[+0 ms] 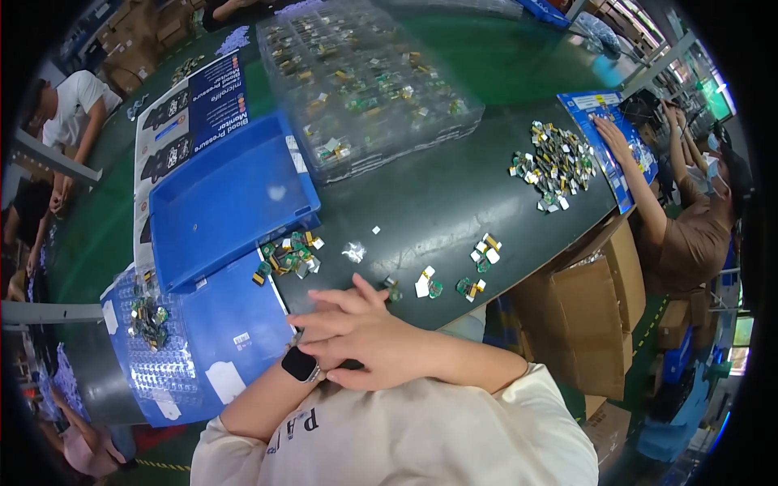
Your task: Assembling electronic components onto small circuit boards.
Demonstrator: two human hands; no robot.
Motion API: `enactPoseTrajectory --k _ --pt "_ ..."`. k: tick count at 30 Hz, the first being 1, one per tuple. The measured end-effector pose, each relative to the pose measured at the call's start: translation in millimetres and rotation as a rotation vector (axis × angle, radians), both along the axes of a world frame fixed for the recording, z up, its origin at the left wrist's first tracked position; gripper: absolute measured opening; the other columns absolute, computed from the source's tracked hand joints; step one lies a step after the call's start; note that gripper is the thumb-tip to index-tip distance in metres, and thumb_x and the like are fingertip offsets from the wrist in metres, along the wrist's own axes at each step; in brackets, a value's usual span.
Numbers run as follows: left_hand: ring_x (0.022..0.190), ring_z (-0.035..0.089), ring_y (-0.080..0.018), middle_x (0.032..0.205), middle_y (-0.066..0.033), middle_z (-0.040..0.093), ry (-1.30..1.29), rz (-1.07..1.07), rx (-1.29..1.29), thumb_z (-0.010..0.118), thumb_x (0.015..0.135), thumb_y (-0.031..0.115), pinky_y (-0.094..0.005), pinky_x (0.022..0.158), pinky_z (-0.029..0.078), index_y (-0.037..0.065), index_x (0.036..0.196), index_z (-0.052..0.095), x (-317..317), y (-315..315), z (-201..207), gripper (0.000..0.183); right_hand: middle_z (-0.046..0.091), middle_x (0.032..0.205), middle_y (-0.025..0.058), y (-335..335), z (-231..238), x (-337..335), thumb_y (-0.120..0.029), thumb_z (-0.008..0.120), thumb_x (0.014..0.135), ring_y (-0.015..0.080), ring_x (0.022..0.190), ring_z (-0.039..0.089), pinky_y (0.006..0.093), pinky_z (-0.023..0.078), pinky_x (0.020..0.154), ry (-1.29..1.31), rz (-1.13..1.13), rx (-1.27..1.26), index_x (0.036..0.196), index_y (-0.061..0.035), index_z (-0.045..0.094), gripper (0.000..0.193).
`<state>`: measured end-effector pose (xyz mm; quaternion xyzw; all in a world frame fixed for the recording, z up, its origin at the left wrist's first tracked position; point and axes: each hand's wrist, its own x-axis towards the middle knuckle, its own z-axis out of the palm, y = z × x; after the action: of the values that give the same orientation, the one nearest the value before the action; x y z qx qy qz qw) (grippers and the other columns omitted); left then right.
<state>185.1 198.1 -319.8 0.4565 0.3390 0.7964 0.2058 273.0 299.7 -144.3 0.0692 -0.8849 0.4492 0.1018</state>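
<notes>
Your dark green bench [438, 202], spread with trays, sheets and small parts
From the middle of your view, you have a stack of clear trays [405, 150] at 12 o'clock and a heap of small parts [557, 166], green, gold and white, at 2, just beside a blue board [583, 121]. Small clusters [485, 257] lie apart between 3 and 5. Toward 9 you see a crumpled clear scrap [354, 252], then a loose pile [292, 255] by the corner of a blue tray [231, 194], which overlaps a printed sheet [203, 105] at 10 and a blue sheet [243, 300] at 8.
</notes>
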Motion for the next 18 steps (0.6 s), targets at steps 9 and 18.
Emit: enactPoseTrajectory --k 9,18 --pt "0.103 0.051 -0.0295 0.115 -0.0158 0.052 0.858 -0.389 -0.791 0.055 0.079 0.028 -0.0415 0.084 0.044 0.004 0.122 0.049 -23.8 41.3 135.7 0.049 0.047 0.134 0.0037 18.8 8.6 19.8 -0.034 0.071 0.069 0.0289 0.127 0.035 0.0610 0.009 0.103 -0.021 -0.232 -0.024 0.120 -0.0163 0.057 0.056" --pt "0.102 0.056 -0.0230 0.112 -0.0108 0.057 0.829 -0.474 -0.812 0.057 0.081 0.018 -0.0343 0.086 0.046 0.007 0.120 0.054 -22.7 54.9 115.2 0.041 0.057 0.103 0.0016 22.9 21.1 6.5 -0.034 0.075 0.062 0.0227 0.103 0.050 0.0543 0.020 0.104 -0.005 -0.144 0.256 0.109 -0.0155 0.061 0.053"
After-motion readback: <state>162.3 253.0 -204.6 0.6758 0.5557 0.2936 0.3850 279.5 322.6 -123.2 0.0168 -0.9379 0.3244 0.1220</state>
